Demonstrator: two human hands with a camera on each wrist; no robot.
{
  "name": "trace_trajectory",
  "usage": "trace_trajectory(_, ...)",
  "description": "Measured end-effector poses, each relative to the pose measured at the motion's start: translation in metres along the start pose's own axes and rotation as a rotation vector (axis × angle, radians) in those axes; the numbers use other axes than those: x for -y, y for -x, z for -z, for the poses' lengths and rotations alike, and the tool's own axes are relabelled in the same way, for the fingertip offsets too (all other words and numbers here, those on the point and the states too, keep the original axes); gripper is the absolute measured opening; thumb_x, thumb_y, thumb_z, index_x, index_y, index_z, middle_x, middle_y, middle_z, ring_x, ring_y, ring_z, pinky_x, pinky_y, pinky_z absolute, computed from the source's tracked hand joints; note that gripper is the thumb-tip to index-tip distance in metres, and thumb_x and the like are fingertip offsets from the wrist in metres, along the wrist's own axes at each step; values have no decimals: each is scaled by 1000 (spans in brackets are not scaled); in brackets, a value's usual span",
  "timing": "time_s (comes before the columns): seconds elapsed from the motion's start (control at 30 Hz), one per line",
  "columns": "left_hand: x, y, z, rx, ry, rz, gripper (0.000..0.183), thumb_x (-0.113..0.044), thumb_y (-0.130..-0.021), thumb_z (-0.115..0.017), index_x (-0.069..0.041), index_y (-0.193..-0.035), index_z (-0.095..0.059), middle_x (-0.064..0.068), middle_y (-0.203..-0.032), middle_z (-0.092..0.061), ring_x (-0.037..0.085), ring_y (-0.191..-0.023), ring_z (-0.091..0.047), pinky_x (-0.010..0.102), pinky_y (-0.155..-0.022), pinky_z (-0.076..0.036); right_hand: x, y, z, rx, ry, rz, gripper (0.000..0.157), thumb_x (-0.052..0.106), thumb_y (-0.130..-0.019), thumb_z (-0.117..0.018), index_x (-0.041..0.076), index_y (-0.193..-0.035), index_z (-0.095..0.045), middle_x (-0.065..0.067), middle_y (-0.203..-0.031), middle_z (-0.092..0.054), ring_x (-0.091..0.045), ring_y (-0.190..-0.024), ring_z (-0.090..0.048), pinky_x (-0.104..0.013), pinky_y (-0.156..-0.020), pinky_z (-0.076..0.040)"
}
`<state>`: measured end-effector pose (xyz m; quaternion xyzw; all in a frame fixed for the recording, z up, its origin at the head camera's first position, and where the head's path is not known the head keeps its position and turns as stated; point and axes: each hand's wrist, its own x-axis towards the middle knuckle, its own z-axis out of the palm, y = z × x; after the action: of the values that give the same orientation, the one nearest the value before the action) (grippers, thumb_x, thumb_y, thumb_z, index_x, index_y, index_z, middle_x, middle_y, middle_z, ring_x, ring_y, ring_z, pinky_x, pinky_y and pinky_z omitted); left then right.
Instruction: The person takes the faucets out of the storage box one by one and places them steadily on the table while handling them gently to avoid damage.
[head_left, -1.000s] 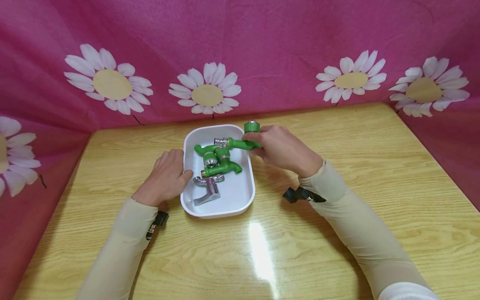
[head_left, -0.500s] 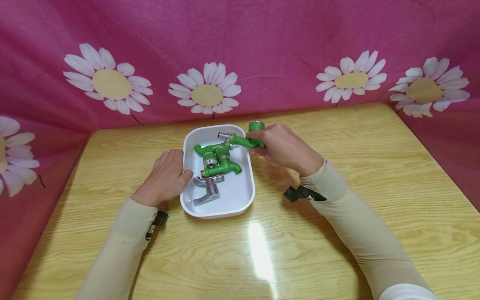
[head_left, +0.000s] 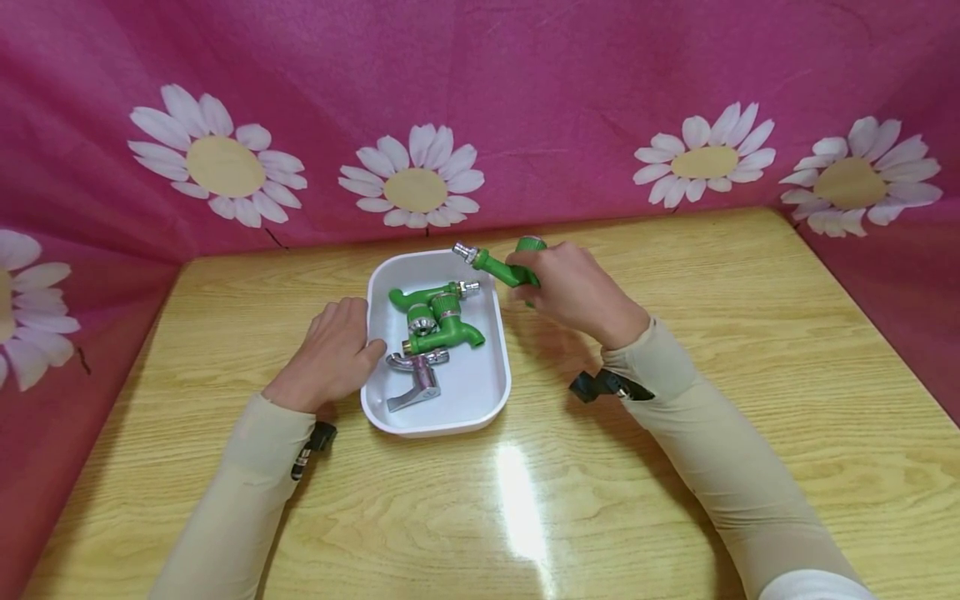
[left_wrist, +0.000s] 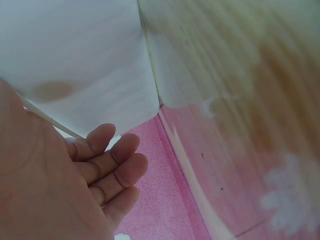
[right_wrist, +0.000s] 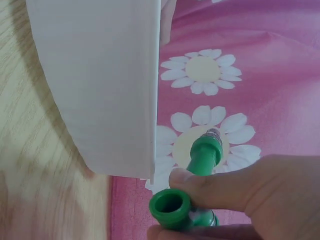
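My right hand (head_left: 573, 287) holds a green plastic tap (head_left: 495, 265) above the tray's right rim, its silver threaded end tilted up to the left. In the right wrist view the thumb presses on the green tap (right_wrist: 202, 157), and its open spout faces the camera. My left hand (head_left: 330, 354) holds the left rim of the white tray (head_left: 480, 408), thumb over the edge. The left wrist view shows its fingers (left_wrist: 127, 170) curled outside the wall. Inside the tray lie another green tap (head_left: 446, 335), a further green tap (head_left: 420, 297) behind it and a chrome tap (head_left: 423, 379).
The tray stands on a wood-grain table (head_left: 637, 500). A pink cloth (head_left: 540, 100) with white daisies hangs behind the table and along its sides. Small black cameras (head_left: 600, 387) are strapped to both wrists.
My right hand has lifted the green tap up and to the right, away from the taps in the tray, tilting its silver end upward. The left hand has stayed at the rim.
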<state>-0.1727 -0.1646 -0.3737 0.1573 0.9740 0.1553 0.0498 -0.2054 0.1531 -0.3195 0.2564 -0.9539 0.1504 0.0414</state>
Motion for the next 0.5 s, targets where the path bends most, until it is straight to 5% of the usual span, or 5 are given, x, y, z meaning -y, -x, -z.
trace_trajectory(0.5, -1, -1, 0, 3, -2, -5, 47, -25, -98, -46, 10, -128, -42, 19, -110, -49, 33, -102, -40, 42, -86, -34, -6, 0, -2, -35, -19, -34, 32, 17, -91, -79, 6, -120, -73, -9, -92, -70, -22, -71, -60, -40, -71, -55)
